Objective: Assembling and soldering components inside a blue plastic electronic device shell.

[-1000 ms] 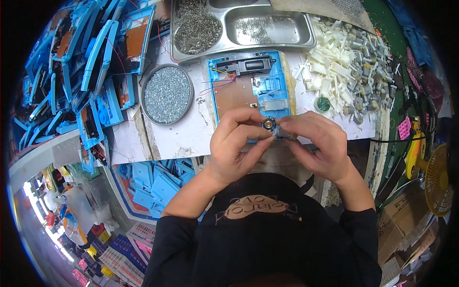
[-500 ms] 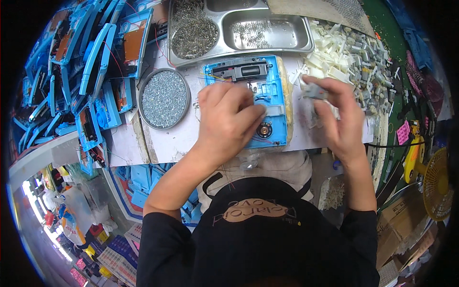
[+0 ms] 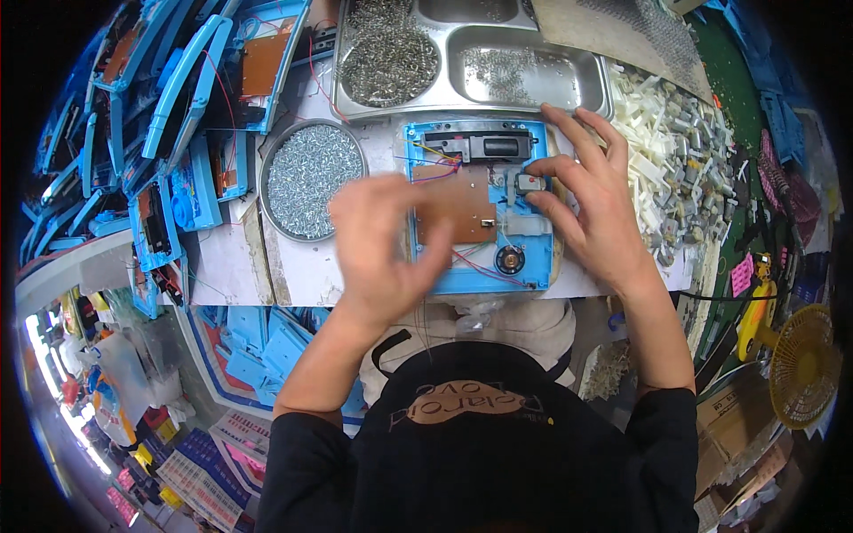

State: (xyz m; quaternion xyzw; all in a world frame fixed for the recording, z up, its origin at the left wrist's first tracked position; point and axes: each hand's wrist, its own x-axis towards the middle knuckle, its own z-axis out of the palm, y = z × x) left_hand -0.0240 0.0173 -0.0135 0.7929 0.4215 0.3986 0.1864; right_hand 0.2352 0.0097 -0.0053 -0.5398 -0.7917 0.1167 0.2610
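Note:
A blue plastic casing [image 3: 462,281] lies on the table in front of me, with a brown circuit board [image 3: 460,204], a black part at its top and a small round speaker [image 3: 510,259] inside. At the casing's right side, my right hand [image 3: 597,191] has thumb and index finger around a small grey motor-like part [image 3: 531,183], which sits within the casing. Its other fingers stretch upward. Smeared by motion, my left hand [image 3: 382,240] hovers over the casing's left edge, near the board; what its fingers hold, if anything, does not show.
A round tray of small screws [image 3: 314,178] stands at left, beside piled blue casings [image 3: 191,98]. Behind is a metal compartment tray [image 3: 462,108] with small metal parts. White plastic parts and grey motors [image 3: 666,160] heap at right. A yellow fan [image 3: 804,364] stands farther right.
My right hand has brought the grey part leftward into the casing. The left hand has drawn back left off the casing's middle, uncovering the circuit board. The view has shifted slightly.

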